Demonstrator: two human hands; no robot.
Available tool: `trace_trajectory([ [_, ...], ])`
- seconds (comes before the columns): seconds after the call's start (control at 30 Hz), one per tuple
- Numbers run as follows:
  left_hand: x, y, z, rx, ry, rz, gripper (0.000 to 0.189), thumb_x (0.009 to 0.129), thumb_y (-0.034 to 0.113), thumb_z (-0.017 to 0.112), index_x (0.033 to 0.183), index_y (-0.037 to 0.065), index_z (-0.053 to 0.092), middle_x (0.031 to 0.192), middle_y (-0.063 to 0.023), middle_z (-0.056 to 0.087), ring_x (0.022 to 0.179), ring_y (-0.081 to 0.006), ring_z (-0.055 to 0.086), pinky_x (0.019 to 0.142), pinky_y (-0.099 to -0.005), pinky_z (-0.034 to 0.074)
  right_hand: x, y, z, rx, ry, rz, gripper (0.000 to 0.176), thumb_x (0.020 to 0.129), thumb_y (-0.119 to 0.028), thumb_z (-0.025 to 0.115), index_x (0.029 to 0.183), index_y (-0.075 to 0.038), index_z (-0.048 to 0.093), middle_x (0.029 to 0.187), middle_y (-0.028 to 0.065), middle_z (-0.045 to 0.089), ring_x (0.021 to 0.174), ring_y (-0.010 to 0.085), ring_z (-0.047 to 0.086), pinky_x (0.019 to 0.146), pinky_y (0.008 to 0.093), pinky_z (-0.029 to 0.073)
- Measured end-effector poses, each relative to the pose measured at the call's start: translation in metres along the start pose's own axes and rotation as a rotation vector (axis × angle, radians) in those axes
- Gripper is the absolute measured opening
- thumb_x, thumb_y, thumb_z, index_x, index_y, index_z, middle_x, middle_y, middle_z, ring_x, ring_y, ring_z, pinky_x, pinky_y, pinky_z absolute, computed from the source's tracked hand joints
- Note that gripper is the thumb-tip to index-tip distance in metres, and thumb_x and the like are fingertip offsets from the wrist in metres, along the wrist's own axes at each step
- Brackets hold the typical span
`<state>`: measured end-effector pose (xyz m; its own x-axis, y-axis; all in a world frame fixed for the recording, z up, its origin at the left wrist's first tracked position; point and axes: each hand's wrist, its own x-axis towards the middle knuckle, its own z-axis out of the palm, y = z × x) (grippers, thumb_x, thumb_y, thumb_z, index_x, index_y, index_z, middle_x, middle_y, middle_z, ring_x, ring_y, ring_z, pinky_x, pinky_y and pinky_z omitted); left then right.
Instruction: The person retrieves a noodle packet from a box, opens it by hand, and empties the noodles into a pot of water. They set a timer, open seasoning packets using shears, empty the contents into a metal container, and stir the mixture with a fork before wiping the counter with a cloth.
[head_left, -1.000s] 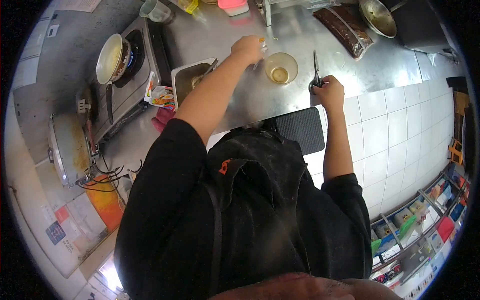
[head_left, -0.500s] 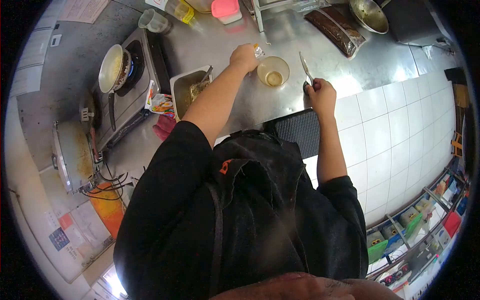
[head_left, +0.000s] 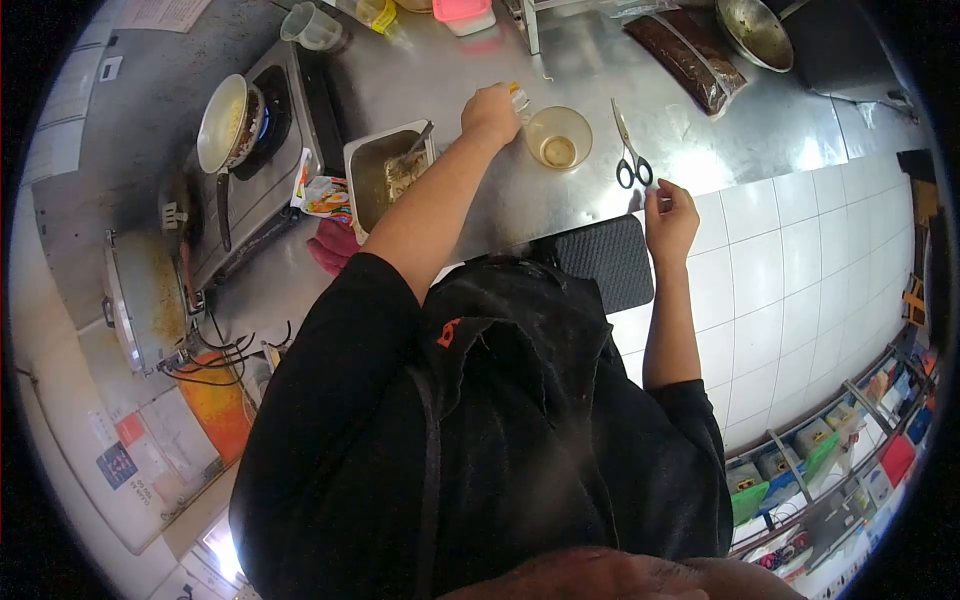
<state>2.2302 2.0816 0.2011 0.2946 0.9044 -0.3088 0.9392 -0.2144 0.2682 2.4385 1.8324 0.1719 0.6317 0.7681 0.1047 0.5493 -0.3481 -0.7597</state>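
My left hand is closed on a small sachet, whose white and orange end sticks out past the fingers. Just right of it a clear bowl stands on the steel counter, with a little pale content at its bottom. A pair of scissors lies on the counter, blades pointing away from me and black handles near the edge. My right hand hovers close to those handles, apart from them, with thumb and fingers parted and nothing visible in them.
At left a white-lined pan sits over a lit burner. A steel container holds food and a utensil, beside a colourful packet and a red cloth. Farther back are a brown-filled bag and a metal pan.
The scissors have left my right hand and now rest on the counter. That hand has drawn back toward me and slightly right. My left hand still holds the sachet.
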Motion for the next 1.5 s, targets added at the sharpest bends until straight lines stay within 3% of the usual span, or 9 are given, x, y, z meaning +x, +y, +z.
trace_trajectory([
  [0.47,0.008,-0.01,0.003,-0.037,-0.074,0.073,0.033,0.076,0.023,0.074,0.102,0.004,0.067,0.103,-0.0218,0.07,0.099,-0.0357,0.068,0.084,-0.0436,0.054,-0.016,0.009,0.0,0.024,0.054,-0.011,0.021,0.084,-0.01,0.073,0.101,0.001,0.069,0.088,0.0118,0.069,0.063,0.0185,0.063,0.06,0.0309,0.051],
  [0.57,0.012,-0.023,-0.014,-0.242,-0.018,0.111,0.035,0.072,0.023,0.08,0.098,0.004,0.066,0.097,-0.0132,0.071,0.091,-0.029,0.069,0.079,-0.0403,0.054,-0.02,0.004,-0.009,0.052,0.079,0.023,0.019,0.085,-0.01,0.073,0.1,0.001,0.069,0.086,0.011,0.068,0.063,0.017,0.063,0.06,0.0293,0.05],
  [0.67,-0.029,-0.024,-0.066,-0.69,0.091,0.205,0.021,0.075,0.009,0.076,0.082,0.008,0.056,0.084,-0.0048,0.065,0.078,-0.018,0.064,0.07,-0.034,0.051,-0.021,-0.018,-0.017,0.157,0.122,0.054,0.017,0.087,-0.01,0.072,0.099,0.0,0.069,0.084,0.0102,0.067,0.065,0.0149,0.062,0.06,0.0269,0.049],
  [0.8,-0.086,-0.046,-0.105,-1.254,-0.108,0.358,0.031,0.079,0.001,0.072,0.083,0.012,0.044,0.085,-0.0069,0.057,0.078,-0.0183,0.056,0.068,-0.0318,0.046,-0.022,-0.099,-0.031,0.432,0.109,-0.168,0.014,0.088,-0.009,0.071,0.098,0.0,0.069,0.082,0.0094,0.067,0.066,0.0138,0.06,0.06,0.0247,0.047],
  [0.93,-0.146,-0.042,-0.125,-1.42,-0.099,0.444,0.035,0.08,-0.003,0.072,0.086,0.013,0.042,0.085,-0.0049,0.057,0.081,-0.0152,0.057,0.071,-0.031,0.047,-0.018,-0.2,-0.038,0.575,-0.219,-0.449,0.018,0.085,-0.01,0.074,0.101,-0.002,0.07,0.086,0.0098,0.066,0.071,0.0179,0.061,0.062,0.0277,0.047],
  [1.27,-0.197,-0.07,-0.114,-1.514,0.083,0.364,0.032,0.086,0.0,0.072,0.089,0.011,0.042,0.09,-0.0048,0.058,0.085,-0.0125,0.055,0.077,-0.0267,0.046,-0.033,-0.259,0.035,0.687,-0.583,-0.322,0.019,0.082,-0.009,0.077,0.098,-0.002,0.07,0.088,0.0072,0.07,0.07,0.0147,0.063,0.059,0.0261,0.047],
  [1.4,-0.202,-0.105,-0.089,-1.625,0.137,0.319,0.042,0.086,0.035,0.075,0.097,0.012,0.041,0.106,-0.0075,0.057,0.098,-0.014,0.056,0.085,-0.031,0.045,-0.048,-0.25,0.058,0.726,-0.786,-0.026,0.011,0.083,-0.008,0.076,0.092,-0.002,0.072,0.098,0.0058,0.07,0.081,0.0106,0.064,0.063,0.0256,0.047],
  [1.47,-0.205,-0.121,-0.082,-1.665,0.177,0.295,0.06,0.084,0.061,0.071,0.107,0.012,0.043,0.121,-0.0105,0.054,0.11,-0.0164,0.054,0.094,-0.0352,0.044,-0.053,-0.252,0.068,0.818,-0.833,-0.158,0.01,0.084,-0.007,0.075,0.092,-0.002,0.073,0.107,0.0068,0.068,0.089,0.0109,0.063,0.068,0.0252,0.048],
  [1.5,-0.207,-0.123,-0.079,-1.676,0.192,0.332,0.072,0.082,0.07,0.059,0.118,0.01,0.041,0.128,-0.012,0.05,0.118,-0.0192,0.05,0.1,-0.0375,0.039,-0.057,-0.254,0.072,0.863,-0.856,-0.223,0.009,0.085,-0.007,0.075,0.092,-0.002,0.073,0.111,0.0074,0.067,0.093,0.0111,0.063,0.071,0.025,0.048],
])
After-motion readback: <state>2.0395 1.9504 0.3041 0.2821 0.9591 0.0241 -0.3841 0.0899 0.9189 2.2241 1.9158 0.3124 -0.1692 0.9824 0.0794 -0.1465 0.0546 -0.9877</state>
